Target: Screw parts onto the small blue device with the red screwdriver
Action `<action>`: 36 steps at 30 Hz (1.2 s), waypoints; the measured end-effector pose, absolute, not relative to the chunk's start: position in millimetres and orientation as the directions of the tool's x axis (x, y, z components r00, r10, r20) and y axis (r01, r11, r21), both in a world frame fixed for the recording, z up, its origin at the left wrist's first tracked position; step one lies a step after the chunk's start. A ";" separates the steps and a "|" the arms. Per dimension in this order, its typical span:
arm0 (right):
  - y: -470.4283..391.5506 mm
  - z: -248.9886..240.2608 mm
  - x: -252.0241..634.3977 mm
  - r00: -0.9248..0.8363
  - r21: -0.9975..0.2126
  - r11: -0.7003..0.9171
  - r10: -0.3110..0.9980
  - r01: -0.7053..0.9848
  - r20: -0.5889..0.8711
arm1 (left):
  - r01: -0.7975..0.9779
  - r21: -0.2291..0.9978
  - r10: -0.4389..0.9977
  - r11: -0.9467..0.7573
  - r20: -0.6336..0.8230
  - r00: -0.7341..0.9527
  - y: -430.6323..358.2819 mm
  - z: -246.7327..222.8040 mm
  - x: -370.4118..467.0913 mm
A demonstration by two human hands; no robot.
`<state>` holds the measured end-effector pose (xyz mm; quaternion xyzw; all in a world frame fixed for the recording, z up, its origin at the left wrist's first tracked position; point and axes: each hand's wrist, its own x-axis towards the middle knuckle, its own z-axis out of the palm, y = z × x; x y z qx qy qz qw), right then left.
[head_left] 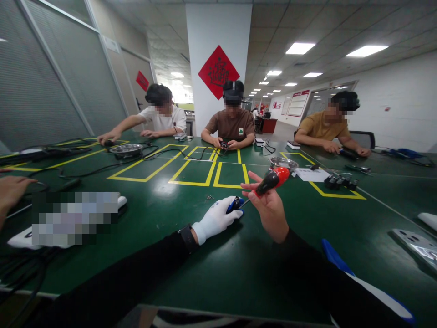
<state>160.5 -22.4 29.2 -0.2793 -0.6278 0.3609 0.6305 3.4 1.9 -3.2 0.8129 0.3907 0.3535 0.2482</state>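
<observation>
My left hand, in a white glove with blue fingertips, is closed around a small black part just above the green table. Its fingers hide much of that part, so I cannot tell its exact kind. Bare, my right hand grips a screwdriver with a red and black handle between thumb and fingers, other fingers spread. The screwdriver's shaft slants down to the left and its tip meets the black part or lies right beside it. A few tiny metal pieces, perhaps screws, lie beyond my left hand.
A blue-and-white glove and a phone lie at right. Left are a white power strip, cables and another person's hand. Farther off are black parts, paper, metal bowls and three seated people.
</observation>
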 end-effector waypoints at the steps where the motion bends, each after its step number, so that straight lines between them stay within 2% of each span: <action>1: -21.3 28.2 160.5 -0.047 -0.798 0.591 0.800 -0.115 0.599 | 0.461 0.677 0.809 -0.574 0.382 0.447 2.1 -3.4 3.3; 6: -15.7 22.4 162.0 0.011 -0.786 0.576 0.808 -0.225 0.589 | 0.477 0.666 0.811 -0.573 0.376 0.449 2.5 -4.4 2.2; 12: -21.8 30.1 163.6 0.004 -0.798 0.592 0.803 -0.113 0.596 | 0.487 0.673 0.822 -0.556 0.360 0.440 2.0 -3.7 2.6; 20: -22.3 21.8 156.4 0.022 -0.775 0.585 0.801 -0.240 0.598 | 0.490 0.662 0.816 -0.567 0.374 0.440 1.4 -1.9 2.6; 22: -23.2 21.6 158.1 0.030 -0.785 0.600 0.797 -0.156 0.603 | 0.504 0.661 0.824 -0.556 0.362 0.435 0.9 -1.7 2.4; 26: -27.0 24.4 163.5 0.126 -0.684 0.683 0.678 0.257 0.724 | 0.530 0.657 0.839 -0.536 0.341 0.424 -0.1 -0.4 2.4; 28: -27.2 24.6 164.8 0.164 -0.662 0.685 0.647 0.305 0.745 | 0.525 0.661 0.839 -0.536 0.345 0.422 -0.4 0.0 2.7; 33: -15.1 18.9 167.6 0.460 -0.756 0.654 0.679 -0.026 0.571 | 0.494 0.713 0.848 -0.498 0.282 0.448 -1.1 -1.9 3.3; 36: -3.6 15.6 173.8 0.599 -0.763 0.625 0.678 -0.164 0.427 | 0.471 0.715 0.843 -0.516 0.328 0.426 -0.6 -4.6 3.2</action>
